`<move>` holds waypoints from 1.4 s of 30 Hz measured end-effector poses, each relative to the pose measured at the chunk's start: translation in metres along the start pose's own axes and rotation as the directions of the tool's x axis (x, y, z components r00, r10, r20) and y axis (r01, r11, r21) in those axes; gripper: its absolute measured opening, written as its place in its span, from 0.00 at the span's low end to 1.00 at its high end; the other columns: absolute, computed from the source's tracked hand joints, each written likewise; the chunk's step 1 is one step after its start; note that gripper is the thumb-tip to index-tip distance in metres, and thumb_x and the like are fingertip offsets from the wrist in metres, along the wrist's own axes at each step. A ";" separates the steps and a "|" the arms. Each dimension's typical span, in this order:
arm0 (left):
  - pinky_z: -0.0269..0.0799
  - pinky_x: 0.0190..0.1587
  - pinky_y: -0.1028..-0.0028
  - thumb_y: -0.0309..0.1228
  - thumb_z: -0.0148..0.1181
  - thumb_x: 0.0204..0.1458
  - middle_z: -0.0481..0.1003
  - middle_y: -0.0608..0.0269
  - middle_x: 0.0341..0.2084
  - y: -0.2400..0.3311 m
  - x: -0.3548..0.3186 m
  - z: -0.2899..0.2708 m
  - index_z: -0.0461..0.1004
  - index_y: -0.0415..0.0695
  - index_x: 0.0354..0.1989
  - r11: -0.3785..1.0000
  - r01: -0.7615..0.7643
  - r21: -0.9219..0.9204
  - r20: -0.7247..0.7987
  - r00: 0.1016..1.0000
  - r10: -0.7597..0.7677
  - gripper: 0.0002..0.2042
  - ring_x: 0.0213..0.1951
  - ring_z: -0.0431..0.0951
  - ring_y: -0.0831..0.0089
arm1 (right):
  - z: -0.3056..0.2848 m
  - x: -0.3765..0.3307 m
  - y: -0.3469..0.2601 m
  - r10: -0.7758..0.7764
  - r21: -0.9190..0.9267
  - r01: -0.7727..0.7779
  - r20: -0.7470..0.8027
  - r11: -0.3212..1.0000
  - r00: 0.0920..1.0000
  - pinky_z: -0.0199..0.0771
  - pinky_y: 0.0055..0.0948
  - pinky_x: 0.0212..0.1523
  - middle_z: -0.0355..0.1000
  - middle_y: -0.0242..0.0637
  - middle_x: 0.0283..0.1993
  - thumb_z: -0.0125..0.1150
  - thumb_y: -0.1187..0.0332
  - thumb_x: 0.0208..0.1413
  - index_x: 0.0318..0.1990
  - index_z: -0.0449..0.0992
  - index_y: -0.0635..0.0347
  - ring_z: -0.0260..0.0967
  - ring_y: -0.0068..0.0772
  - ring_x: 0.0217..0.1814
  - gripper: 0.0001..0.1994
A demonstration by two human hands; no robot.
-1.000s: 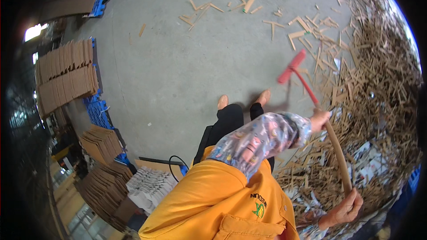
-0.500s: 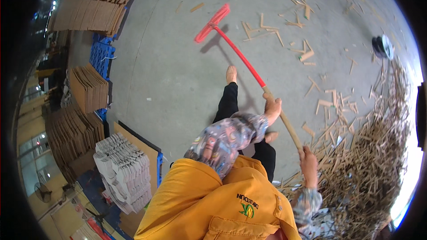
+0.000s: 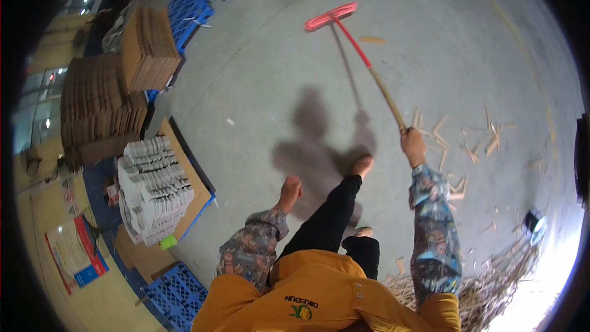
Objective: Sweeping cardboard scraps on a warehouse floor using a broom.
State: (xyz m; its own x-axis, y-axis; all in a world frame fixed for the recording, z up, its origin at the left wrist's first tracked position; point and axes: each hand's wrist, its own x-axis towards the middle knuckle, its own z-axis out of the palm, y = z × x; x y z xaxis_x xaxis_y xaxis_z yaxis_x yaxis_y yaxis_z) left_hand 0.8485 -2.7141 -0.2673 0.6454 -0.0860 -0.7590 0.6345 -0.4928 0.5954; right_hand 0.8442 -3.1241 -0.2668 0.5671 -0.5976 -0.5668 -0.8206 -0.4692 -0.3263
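My right hand (image 3: 413,146) is wrapped round the wooden end of a long-handled broom (image 3: 385,93). The upper part of its handle is red, and its wide red head (image 3: 330,16) is at the far side of the floor ahead. Whether the head touches the floor I cannot tell. My left hand (image 3: 291,194) hangs free of the broom beside my leg, its fingers curled into a fist with nothing visible in it.
Loose cardboard strips (image 3: 491,141) lie on the grey floor at right, with a heap of scraps (image 3: 491,286) near my right side. Left stand stacked brown cardboard (image 3: 150,52), a stack of white-grey sheets (image 3: 153,190) and blue pallets (image 3: 178,295). A reel-like object (image 3: 534,224) sits at far right.
My left hand has let go of the broom handle and dropped to the left. The right hand has moved forward with the broom. My view has turned, and the scrap heap shows less.
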 end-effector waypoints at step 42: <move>0.67 0.23 0.79 0.34 0.48 0.48 0.69 0.65 0.22 0.172 -0.076 0.357 0.65 0.45 0.39 0.872 -0.228 0.432 0.509 0.860 -0.027 0.11 0.21 0.70 0.77 | -0.104 -0.413 0.486 0.882 0.507 -0.764 0.017 0.399 0.472 0.64 0.38 0.31 0.69 0.48 0.27 0.47 0.53 0.48 0.33 0.72 0.61 0.67 0.49 0.32 0.19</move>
State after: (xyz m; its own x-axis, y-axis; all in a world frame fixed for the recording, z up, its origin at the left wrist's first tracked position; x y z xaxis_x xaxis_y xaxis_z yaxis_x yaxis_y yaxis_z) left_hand 0.7567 -3.1014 -0.2018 0.3221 -0.5015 -0.8030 0.2224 -0.7844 0.5791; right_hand 0.2190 -3.1731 -0.1125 -0.4573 -0.6847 -0.5675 -0.7969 0.5988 -0.0802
